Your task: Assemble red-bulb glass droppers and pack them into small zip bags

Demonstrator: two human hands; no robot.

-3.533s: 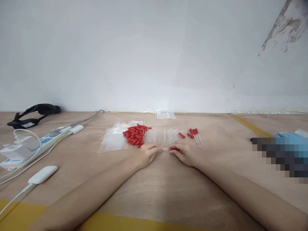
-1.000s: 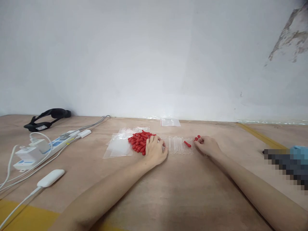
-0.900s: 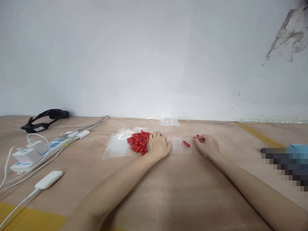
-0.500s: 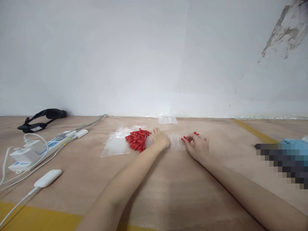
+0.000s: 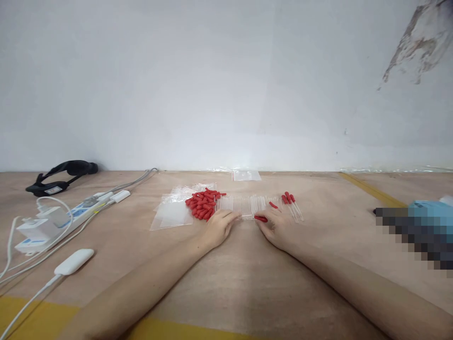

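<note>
My right hand (image 5: 278, 227) is closed on a red rubber dropper bulb (image 5: 261, 218) at the near edge of a row of clear glass dropper tubes (image 5: 235, 204). Facing it, my left hand (image 5: 221, 225) pinches one thin glass tube (image 5: 247, 216), which lies crosswise and points at the bulb. Left of the row is a heap of red rubber bulbs (image 5: 201, 205). Another loose red bulb (image 5: 273, 205) lies just beyond my right fingers. Several droppers with red bulbs fitted (image 5: 288, 197) lie to the right of the row.
Clear plastic bags (image 5: 171, 215) lie left of the heap, and a small one (image 5: 247, 175) lies by the wall. Further left are a power strip (image 5: 76, 215) with chargers, a white cable plug (image 5: 74, 262) and a black strap headset (image 5: 63, 177). A light blue thing (image 5: 430, 217) is far right.
Both hands have drawn back toward me, off the tubes. The left now pinches a glass tube, the right a red bulb. The fitted droppers at the right have come into view.
</note>
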